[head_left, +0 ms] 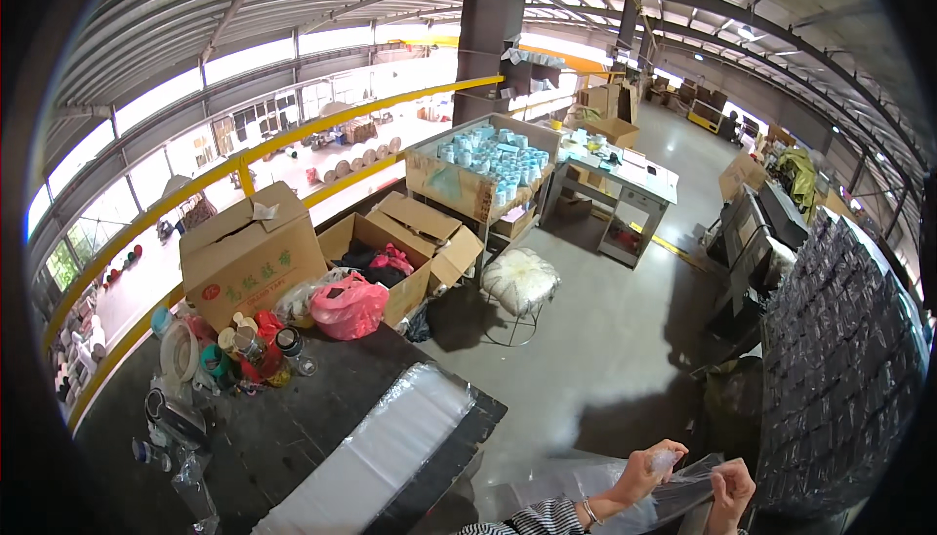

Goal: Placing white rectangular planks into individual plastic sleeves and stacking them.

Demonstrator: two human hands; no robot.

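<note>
Overexposed windows [249, 61] at left, curved dark rim.

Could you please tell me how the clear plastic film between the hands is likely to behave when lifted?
The clear plastic film will probably be floppy, as it creases between the left hand and right hand. It is likely light, being thin enough to see through. Its glossy sheen suggests it may be slippery.

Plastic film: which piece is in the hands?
The clear piece spanning left hand and right hand; the pale plastic stack lies flat on the black table.
</note>
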